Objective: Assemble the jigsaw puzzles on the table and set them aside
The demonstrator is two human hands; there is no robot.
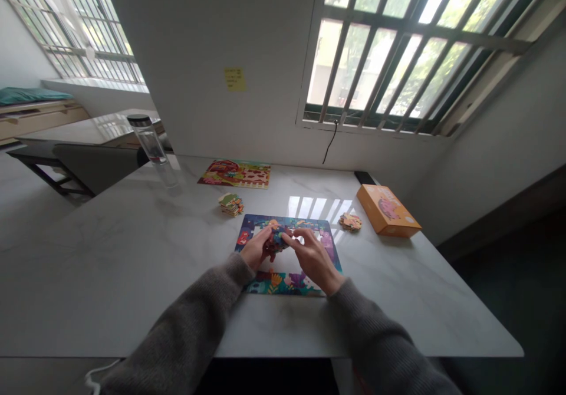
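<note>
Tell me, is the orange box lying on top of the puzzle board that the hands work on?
No, the orange box lies on the bare table, apart from the puzzle board and to its right.

We wear a grey-brown knitted sweater; its long, soft sleeves reach our wrists, leaving our left hand (255, 249) and right hand (315, 259) bare, without rings.
</note>
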